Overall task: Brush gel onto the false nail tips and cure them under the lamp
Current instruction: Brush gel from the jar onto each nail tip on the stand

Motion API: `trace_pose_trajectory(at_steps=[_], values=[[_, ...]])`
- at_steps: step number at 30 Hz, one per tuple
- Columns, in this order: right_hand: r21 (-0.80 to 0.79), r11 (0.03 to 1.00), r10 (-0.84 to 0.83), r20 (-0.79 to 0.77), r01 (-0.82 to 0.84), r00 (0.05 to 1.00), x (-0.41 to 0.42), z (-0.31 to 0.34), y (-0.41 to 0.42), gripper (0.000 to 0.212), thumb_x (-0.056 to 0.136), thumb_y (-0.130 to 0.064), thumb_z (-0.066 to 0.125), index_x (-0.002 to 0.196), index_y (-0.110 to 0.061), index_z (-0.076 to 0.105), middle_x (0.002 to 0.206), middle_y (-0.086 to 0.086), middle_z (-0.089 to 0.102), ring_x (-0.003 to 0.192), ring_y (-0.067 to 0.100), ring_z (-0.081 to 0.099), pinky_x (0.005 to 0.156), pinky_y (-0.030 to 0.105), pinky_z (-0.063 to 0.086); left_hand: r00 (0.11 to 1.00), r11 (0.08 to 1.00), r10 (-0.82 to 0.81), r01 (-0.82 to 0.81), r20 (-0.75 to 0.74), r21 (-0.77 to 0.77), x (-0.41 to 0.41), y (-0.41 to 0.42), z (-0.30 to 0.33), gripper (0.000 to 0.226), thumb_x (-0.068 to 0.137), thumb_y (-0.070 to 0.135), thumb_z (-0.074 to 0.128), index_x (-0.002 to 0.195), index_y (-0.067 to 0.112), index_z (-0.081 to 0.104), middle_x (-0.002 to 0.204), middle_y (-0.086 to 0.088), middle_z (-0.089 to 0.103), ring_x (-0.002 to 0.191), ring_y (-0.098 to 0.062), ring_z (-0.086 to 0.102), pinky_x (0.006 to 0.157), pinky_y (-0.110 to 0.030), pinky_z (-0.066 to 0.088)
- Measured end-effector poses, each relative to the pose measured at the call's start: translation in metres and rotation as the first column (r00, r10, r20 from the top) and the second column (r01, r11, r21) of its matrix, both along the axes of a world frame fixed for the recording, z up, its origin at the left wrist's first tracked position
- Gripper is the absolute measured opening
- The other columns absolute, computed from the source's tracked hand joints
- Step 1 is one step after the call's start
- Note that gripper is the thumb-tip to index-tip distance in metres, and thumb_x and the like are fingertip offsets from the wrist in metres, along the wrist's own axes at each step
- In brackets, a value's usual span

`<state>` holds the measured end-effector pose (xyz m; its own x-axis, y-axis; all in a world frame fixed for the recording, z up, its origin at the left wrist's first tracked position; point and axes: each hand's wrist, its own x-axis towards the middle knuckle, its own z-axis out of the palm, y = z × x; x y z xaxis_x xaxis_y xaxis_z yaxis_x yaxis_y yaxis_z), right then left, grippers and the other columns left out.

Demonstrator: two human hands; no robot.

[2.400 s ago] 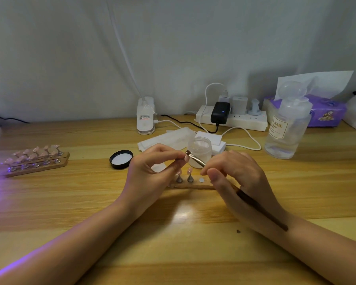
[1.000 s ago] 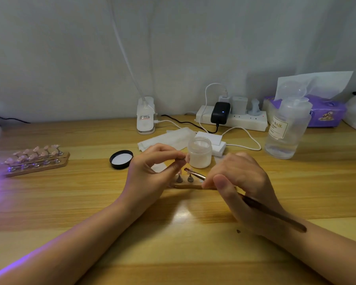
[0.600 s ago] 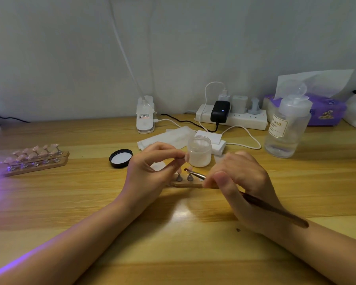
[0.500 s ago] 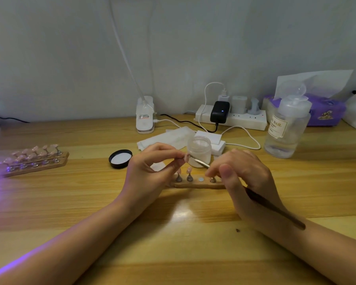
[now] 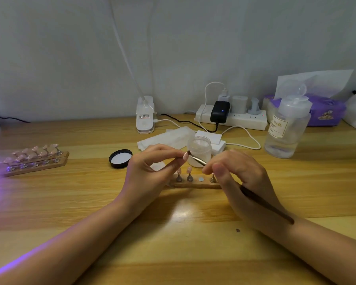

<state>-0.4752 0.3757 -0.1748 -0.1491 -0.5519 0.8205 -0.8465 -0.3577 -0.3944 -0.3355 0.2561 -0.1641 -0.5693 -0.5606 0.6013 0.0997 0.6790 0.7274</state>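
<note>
Brush (image 5: 197,160) risen to nail tip (image 5: 185,155), slim dark handle

1. The jar (image 5: 199,153) stands on the desk (image 5: 90,194), behind the small stand (image 5: 195,183).
2. The lid (image 5: 120,158) lies left of the jar.
3. The bottle (image 5: 286,128) stands far right, before the tissue box (image 5: 327,112).

Bare table (image 5: 193,233) lies open in front of both hands and between the forearms. Behind the left hand (image 5: 148,175) and right hand (image 5: 240,182), the stand (image 5: 195,183), jar (image 5: 199,153) and lid (image 5: 120,158) crowd the middle. Farther back, the power strip (image 5: 232,119), cables (image 5: 245,136) and bottle (image 5: 284,128) block the right; the second stand (image 5: 33,161) fills the left edge.
</note>
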Motion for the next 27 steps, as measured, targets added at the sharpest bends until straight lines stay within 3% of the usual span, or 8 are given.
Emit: trace_pose_trajectory(at_steps=[4, 7, 11, 15, 19, 21, 24, 27], values=[[0.009, 0.996, 0.085, -0.095, -0.085, 0.992, 0.0029, -0.0001, -0.0005, 0.053, 0.098, -0.036, 0.031, 0.074, -0.006, 0.067, 0.068, 0.001, 0.063, 0.066, 0.013, 0.057, 0.064, 0.035, 0.042, 1.0, 1.0, -0.005, 0.005, 0.001, 0.017, -0.0013, -0.0003, 0.0005, 0.018, 0.075, 0.011, 0.068, 0.093, 0.014, 0.072, 0.084, 0.004, 0.07, 0.082, -0.01, 0.063, 0.075, -0.02, 0.048], [-0.018, 0.996, 0.085, -0.082, -0.087, 0.993, 0.0028, 0.0023, 0.0001, 0.053, 0.098, -0.038, 0.03, 0.074, -0.008, 0.067, 0.07, -0.001, 0.064, 0.067, 0.013, 0.059, 0.064, 0.036, 0.044, 1.0, 1.0, -0.005, 0.005, -0.006, 0.018, -0.0019, 0.001, 0.0009, 0.017, 0.074, 0.015, 0.067, 0.091, 0.015, 0.072, 0.084, 0.003, 0.069, 0.082, -0.009, 0.062, 0.075, -0.018, 0.047], [0.001, 0.998, 0.06, 0.18, -0.061, 0.982, 0.0011, 0.0042, 0.0044, 0.039, 0.094, -0.056, 0.023, 0.09, -0.037, 0.057, 0.077, -0.02, 0.063, 0.072, 0.002, 0.059, 0.067, 0.039, 0.048, 1.0, 1.0, 0.001, 0.0, -0.024, 0.021, -0.0024, 0.002, 0.0008, 0.02, 0.075, 0.015, 0.066, 0.095, 0.016, 0.07, 0.09, -0.002, 0.065, 0.086, -0.007, 0.06, 0.076, -0.015, 0.047], [0.081, 0.996, 0.007, 0.301, -0.033, 0.954, 0.0012, 0.0059, 0.0061, 0.037, 0.088, -0.064, 0.027, 0.09, -0.039, 0.054, 0.086, -0.017, 0.065, 0.074, 0.003, 0.06, 0.074, 0.033, 0.046, 0.999, 0.999, -0.011, 0.01, -0.031, -0.044, -0.0023, 0.0026, 0.0006, 0.027, 0.076, 0.015, 0.063, 0.103, 0.011, 0.067, 0.087, -0.003, 0.067, 0.082, -0.008, 0.061, 0.074, -0.014, 0.047], [0.088, 0.996, -0.033, 0.207, 0.015, 0.978, 0.0017, 0.0081, 0.0048, 0.017, 0.086, -0.049, 0.042, 0.09, -0.038, 0.055, 0.082, -0.012, 0.064, 0.08, 0.003, 0.057, 0.076, 0.016, 0.042, 1.0, 0.994, -0.019, 0.016, -0.025, -0.11, -0.0033, 0.0024, 0.0009, 0.023, 0.08, 0.012, 0.059, 0.102, 0.014, 0.066, 0.089, -0.001, 0.068, 0.085, -0.007, 0.062, 0.077, -0.016, 0.047], [0.072, 0.997, -0.012, 0.139, 0.002, 0.99, 0.0023, 0.0078, 0.0037, 0.017, 0.087, -0.043, 0.046, 0.091, -0.031, 0.057, 0.083, -0.011, 0.062, 0.079, 0.007, 0.056, 0.074, 0.021, 0.044, 1.0, 0.991, -0.012, 0.011, -0.011, -0.13, -0.0032, 0.0023, 0.0003, 0.021, 0.082, 0.009, 0.058, 0.1, 0.014, 0.066, 0.09, 0.0, 0.067, 0.086, -0.007, 0.061, 0.077, -0.019, 0.048], [0.049, 0.999, 0.006, 0.083, -0.01, 0.997, 0.0019, 0.0053, 0.0034, 0.034, 0.091, -0.044, 0.041, 0.091, -0.019, 0.063, 0.084, -0.008, 0.063, 0.078, 0.011, 0.057, 0.072, 0.032, 0.046, 1.0, 0.988, 0.007, -0.006, 0.006, -0.153, -0.002, 0.0029, -0.0009, 0.018, 0.084, 0.009, 0.059, 0.097, 0.021, 0.065, 0.089, 0.003, 0.066, 0.087, -0.011, 0.061, 0.079, -0.036, 0.049], [0.053, 0.999, 0.005, 0.054, -0.008, 0.999, 0.0012, 0.0031, 0.0025, 0.038, 0.093, -0.045, 0.039, 0.092, -0.017, 0.065, 0.084, -0.004, 0.065, 0.077, 0.011, 0.058, 0.07, 0.039, 0.047, 1.0, 0.984, 0.011, -0.008, 0.014, -0.177, -0.0026, 0.0041, -0.0005, 0.02, 0.083, 0.01, 0.056, 0.094, 0.025, 0.063, 0.089, 0.005, 0.066, 0.087, -0.014, 0.061, 0.079, -0.048, 0.047]])
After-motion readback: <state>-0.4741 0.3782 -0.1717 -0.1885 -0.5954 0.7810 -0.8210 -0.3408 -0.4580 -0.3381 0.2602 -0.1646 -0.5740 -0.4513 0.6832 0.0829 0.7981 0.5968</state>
